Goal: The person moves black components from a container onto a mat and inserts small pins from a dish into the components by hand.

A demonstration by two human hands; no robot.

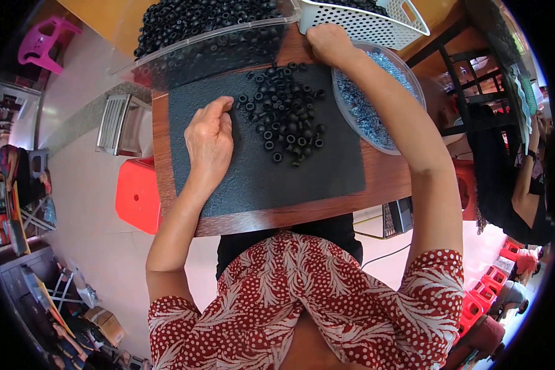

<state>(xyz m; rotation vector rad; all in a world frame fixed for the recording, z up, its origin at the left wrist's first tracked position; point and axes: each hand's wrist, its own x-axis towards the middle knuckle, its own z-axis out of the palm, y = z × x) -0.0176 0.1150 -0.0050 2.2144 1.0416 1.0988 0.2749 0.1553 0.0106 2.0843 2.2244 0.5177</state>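
Observation:
A loose pile of small black ring-shaped parts (290, 117) lies on a dark mat (259, 185) in front of me. At the pile's left side, my left hand (208, 132) rests over the mat with its fingers curled together. Whatever may be in those fingertips is too small to make out. My right hand (330, 44) reaches far forward to the near wall of a white perforated basket (370, 26), which holds more black parts. Its fingers are bent closed, and their tips are hidden from me.
A clear plastic bin (222, 42) full of black parts stands at the far left of the table (277, 221). Under my right forearm sits a round tub (404, 71) of small bluish pieces. A red stool (137, 196) is by the table's left edge; a dark chair (468, 80) stands right.

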